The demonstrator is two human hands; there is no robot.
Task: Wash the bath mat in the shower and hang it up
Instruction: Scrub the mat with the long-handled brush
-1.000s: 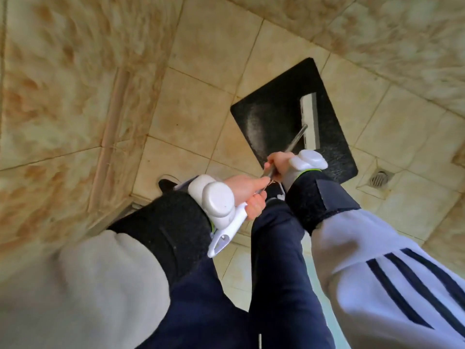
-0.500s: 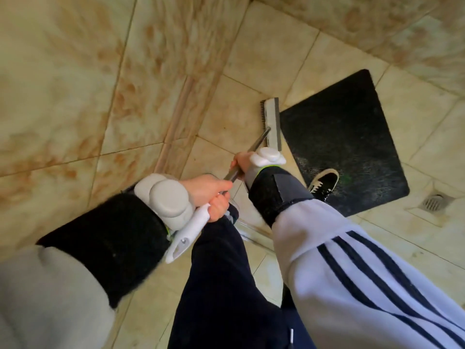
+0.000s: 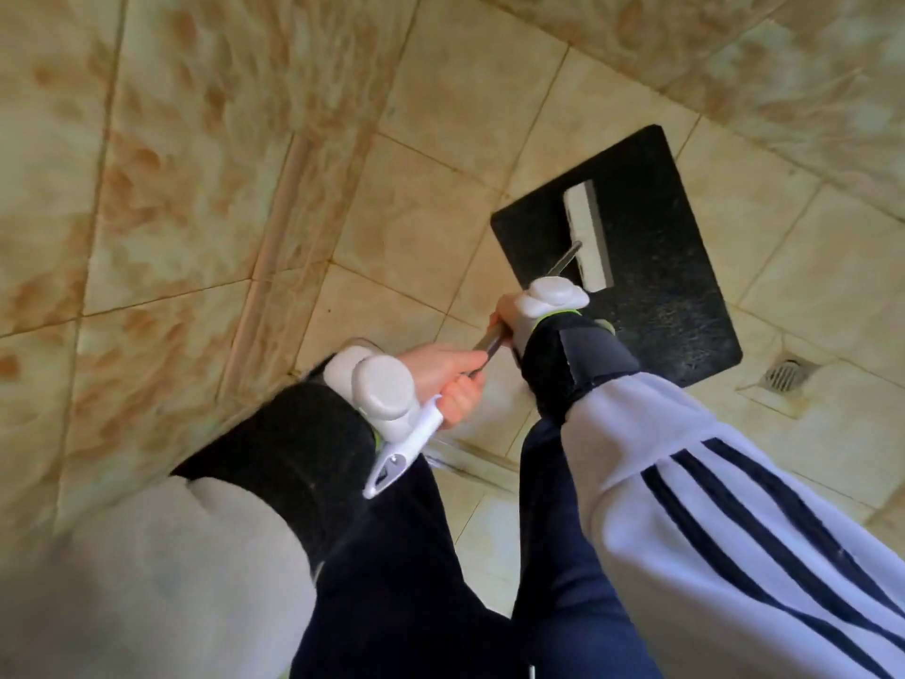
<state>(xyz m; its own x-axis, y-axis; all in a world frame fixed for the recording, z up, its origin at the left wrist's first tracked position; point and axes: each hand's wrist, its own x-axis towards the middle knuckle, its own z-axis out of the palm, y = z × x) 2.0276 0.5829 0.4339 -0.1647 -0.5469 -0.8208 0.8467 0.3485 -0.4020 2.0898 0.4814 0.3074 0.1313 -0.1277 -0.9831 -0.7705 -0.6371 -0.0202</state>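
- The bath mat (image 3: 671, 223), black and rectangular, lies flat on the tiled floor (image 3: 431, 227) of the shower, set at an angle to the tile lines.
- A long brush (image 3: 587, 237) with a white head rests on the mat, in its near-left part.
- A thin metal pole (image 3: 565, 258) runs from the brush head back toward the person. It ends in a white plastic grip (image 3: 406, 450) with a hanging hole.
- The left hand (image 3: 438, 372) grips the pole near that white grip. Its fingers (image 3: 460, 396) are curled tight round the pole.
- The right hand (image 3: 507, 313) holds the pole farther down, nearer the brush head. It is wrapped round the pole but mostly hidden behind the wrist.
- Each wrist carries a rounded white device: one on the left (image 3: 382, 389), one on the right (image 3: 556, 294), both above black cuffs.
- The left sleeve (image 3: 171, 570) is grey. The right sleeve (image 3: 734, 521) is white with dark stripes.
- Dark blue trousers (image 3: 392, 580) fill the lower middle of the view.
- A round floor drain (image 3: 786, 373) sits in the tiles just to the right of the mat's near corner.
- A marbled tan tile wall (image 3: 147, 188) rises on the left.
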